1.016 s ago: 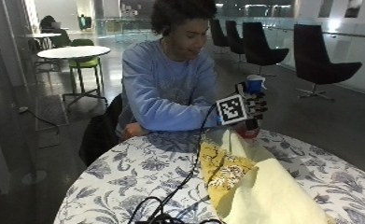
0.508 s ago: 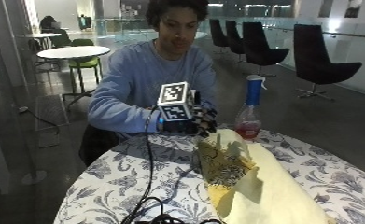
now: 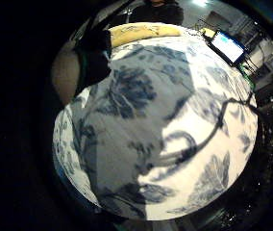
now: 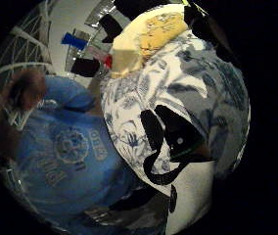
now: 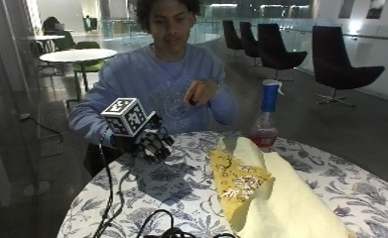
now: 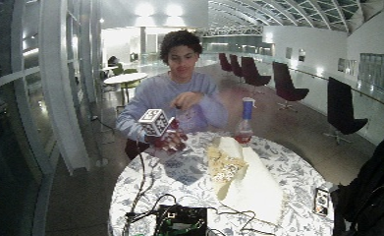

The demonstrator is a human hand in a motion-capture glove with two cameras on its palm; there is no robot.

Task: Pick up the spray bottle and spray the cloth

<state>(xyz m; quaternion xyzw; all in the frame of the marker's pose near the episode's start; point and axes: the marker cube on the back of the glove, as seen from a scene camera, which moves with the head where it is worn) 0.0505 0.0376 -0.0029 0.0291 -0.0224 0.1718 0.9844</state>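
The spray bottle (image 5: 266, 119) stands upright on the worktop (image 5: 180, 183), touching the far end of the yellow cloth (image 5: 273, 198). The gloved right hand (image 5: 146, 144) hangs well away from the bottle, fingers loosely curled, holding nothing. The bottle probably waits near the cloth for easy spraying.

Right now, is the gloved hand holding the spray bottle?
No, the gloved hand hangs over the table, while the spray bottle stands apart.
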